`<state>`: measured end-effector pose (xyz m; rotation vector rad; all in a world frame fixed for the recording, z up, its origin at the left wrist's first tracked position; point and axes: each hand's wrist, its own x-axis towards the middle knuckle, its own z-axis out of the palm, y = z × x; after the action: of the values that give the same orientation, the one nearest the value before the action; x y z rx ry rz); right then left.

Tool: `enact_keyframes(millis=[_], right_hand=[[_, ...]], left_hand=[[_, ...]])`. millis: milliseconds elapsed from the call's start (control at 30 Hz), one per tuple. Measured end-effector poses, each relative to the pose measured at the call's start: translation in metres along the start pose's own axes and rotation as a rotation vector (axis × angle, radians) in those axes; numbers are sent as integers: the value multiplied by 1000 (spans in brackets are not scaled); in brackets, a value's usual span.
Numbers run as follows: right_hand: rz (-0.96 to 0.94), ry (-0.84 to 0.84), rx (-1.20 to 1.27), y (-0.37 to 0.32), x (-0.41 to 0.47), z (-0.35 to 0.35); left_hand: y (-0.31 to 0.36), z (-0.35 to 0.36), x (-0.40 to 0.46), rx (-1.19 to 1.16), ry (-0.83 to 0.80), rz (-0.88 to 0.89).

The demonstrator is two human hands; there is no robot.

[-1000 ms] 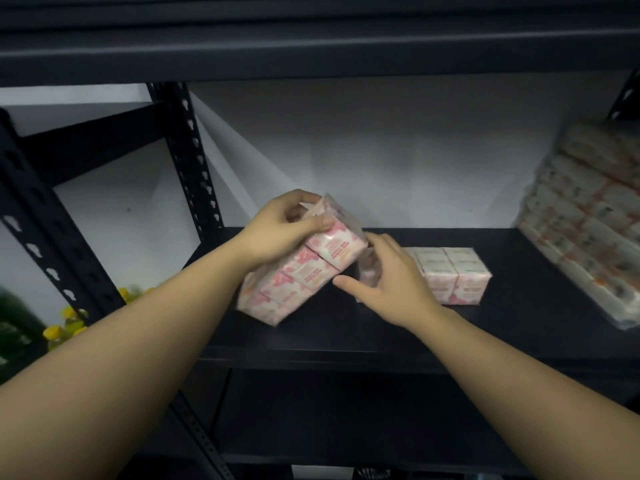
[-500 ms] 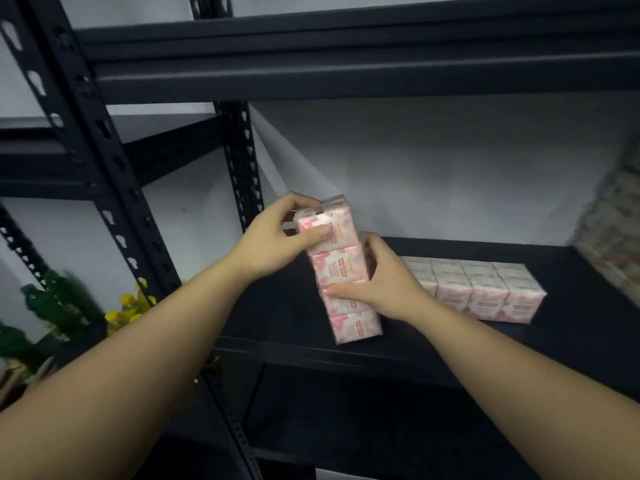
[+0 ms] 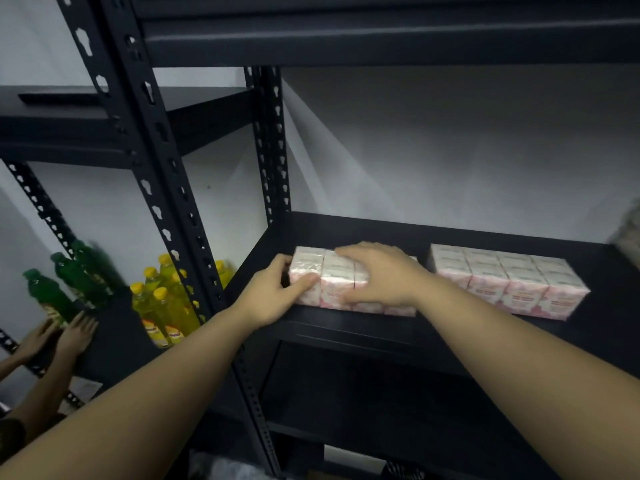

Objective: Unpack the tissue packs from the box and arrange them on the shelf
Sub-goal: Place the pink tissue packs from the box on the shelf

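A pink and white tissue pack [image 3: 330, 287] lies flat on the black shelf [image 3: 363, 330], near its left end. My left hand [image 3: 277, 294] grips the pack's left end, thumb on its front corner. My right hand [image 3: 379, 275] lies palm down over the pack's top and front, hiding its middle. A second tissue pack [image 3: 509, 284] lies flat on the same shelf to the right, a small gap apart. The box is out of view.
A black upright post [image 3: 173, 188] stands left of the shelf. Yellow bottles [image 3: 166, 299] and green bottles [image 3: 69, 282] stand on a neighbouring shelf, where another person's hands [image 3: 65, 336] rest. A blurred wrapped bundle [image 3: 628, 233] shows at the right edge.
The pack held upright in both hands has been turned and laid flat on the shelf, left of the other pack. The view has swung left and down.
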<state>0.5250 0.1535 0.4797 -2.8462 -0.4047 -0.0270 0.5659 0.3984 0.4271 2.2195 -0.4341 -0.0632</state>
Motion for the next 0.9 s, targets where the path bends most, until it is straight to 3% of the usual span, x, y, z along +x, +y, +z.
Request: enact_keyframes(millis=[133,267,333,500,633,900], right_hand=[[121,-62,41,17,-4,-25],[163,20,12,17,-19,-24],[185,61,28,11,-23,-19],[225,164,188,20,-31,-22],[266,292,78,57,-47,-39],[453,-27,62,132,-97,-71]], left_hand=[[2,-2,8,91,54,-35],[20,-4,27,321,213,-70],[33,-1,39,369,178,-68],[63,16,43,128,94,-72],[84,31,41,132,-69,-134],[132,68,64,601,-257,-173]])
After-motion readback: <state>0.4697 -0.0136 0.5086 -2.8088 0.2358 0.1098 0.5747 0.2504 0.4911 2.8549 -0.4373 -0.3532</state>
